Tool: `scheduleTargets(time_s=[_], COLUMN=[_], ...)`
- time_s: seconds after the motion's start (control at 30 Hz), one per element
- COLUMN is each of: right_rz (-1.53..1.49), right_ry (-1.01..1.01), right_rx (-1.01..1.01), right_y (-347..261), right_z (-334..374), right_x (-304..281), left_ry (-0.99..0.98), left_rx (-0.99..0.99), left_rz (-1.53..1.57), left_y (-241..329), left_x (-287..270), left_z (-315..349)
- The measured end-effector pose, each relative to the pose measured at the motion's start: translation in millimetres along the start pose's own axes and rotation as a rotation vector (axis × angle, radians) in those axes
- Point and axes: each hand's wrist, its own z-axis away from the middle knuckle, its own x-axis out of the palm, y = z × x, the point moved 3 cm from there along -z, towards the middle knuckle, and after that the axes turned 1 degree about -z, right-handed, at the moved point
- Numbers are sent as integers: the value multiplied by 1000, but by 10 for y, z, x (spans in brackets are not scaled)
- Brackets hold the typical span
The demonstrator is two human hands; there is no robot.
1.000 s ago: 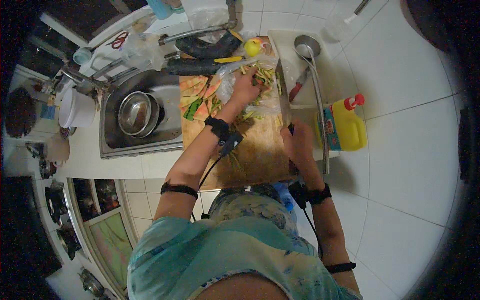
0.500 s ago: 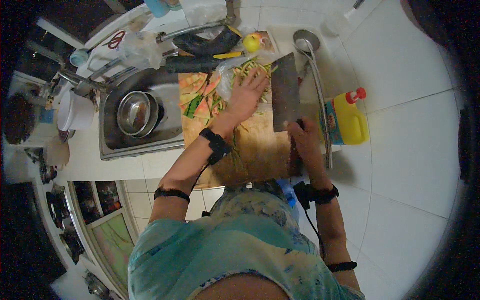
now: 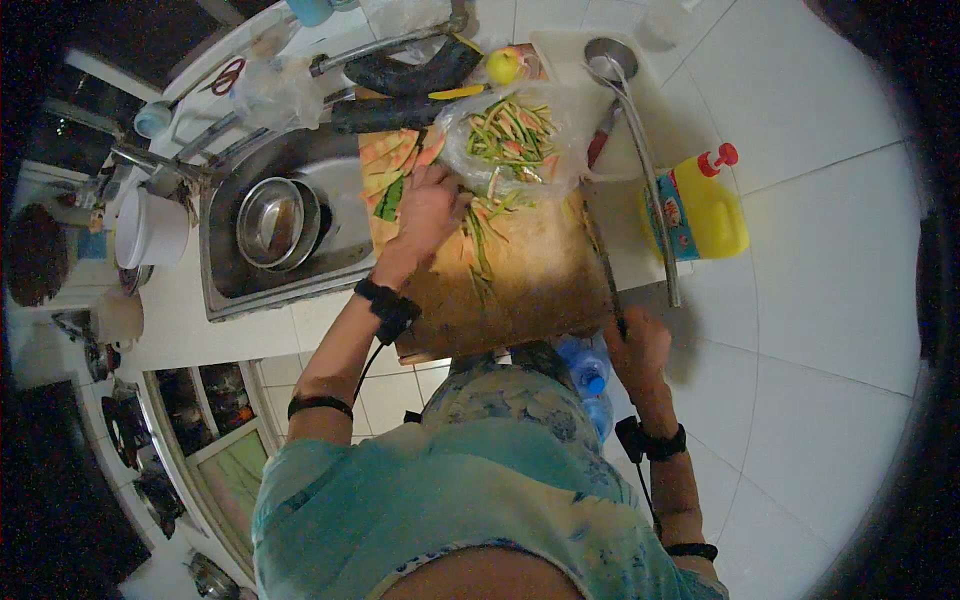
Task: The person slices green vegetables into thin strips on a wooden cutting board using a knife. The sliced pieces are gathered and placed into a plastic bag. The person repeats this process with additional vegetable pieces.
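On a wooden cutting board (image 3: 540, 275), my left hand (image 3: 428, 212) has its fingers curled down over pieces of watermelon rind (image 3: 392, 160) at the board's left side. The fingertips are partly hidden, but they appear to grip a piece. My right hand (image 3: 638, 348) is closed round the handle of a cleaver (image 3: 600, 250), whose blade is seen nearly edge-on along the board's right edge. A clear plastic bag (image 3: 570, 150) at the back of the board holds cut rind strips (image 3: 510, 135). Some loose strips (image 3: 480, 245) lie on the board between my hands.
Left of the board is a steel sink (image 3: 225, 290) with metal bowls (image 3: 272, 225). Behind stand dark cookware (image 3: 410, 75), a yellow-handled tool (image 3: 457, 92) and a yellow-green fruit (image 3: 503, 66). A yellow detergent jug (image 3: 715, 215) and a metal rail (image 3: 650, 190) are at the right.
My left hand has left the strips in the bag and moved left and nearer onto the rind pieces, its fingers curling. The cleaver has moved right and nearer, turning from broadside to edge-on.
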Motion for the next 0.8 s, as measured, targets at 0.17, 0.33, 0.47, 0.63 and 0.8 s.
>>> scheduleTargets(time_s=[0.17, 0.33, 0.47, 0.63, 0.8], right_rz=[50, 97, -33, 157, 190], right_ry=[17, -86, -91, -63, 15], right_rx=[-72, -143, -246, -86, -60], right_y=[3, -245, -343, -203, -35], right_z=[118, 237, 319, 280, 177], right_x=[191, 339, 371, 308, 217], left_ry=[-31, -63, -240, -152, -190], left_rx=[-20, 52, 77, 40, 38], left_rz=[-66, 33, 48, 44, 4], left_y=[133, 147, 290, 326, 427], left_x=[61, 61, -132, -102, 152], left_z=[12, 289, 466, 234, 34])
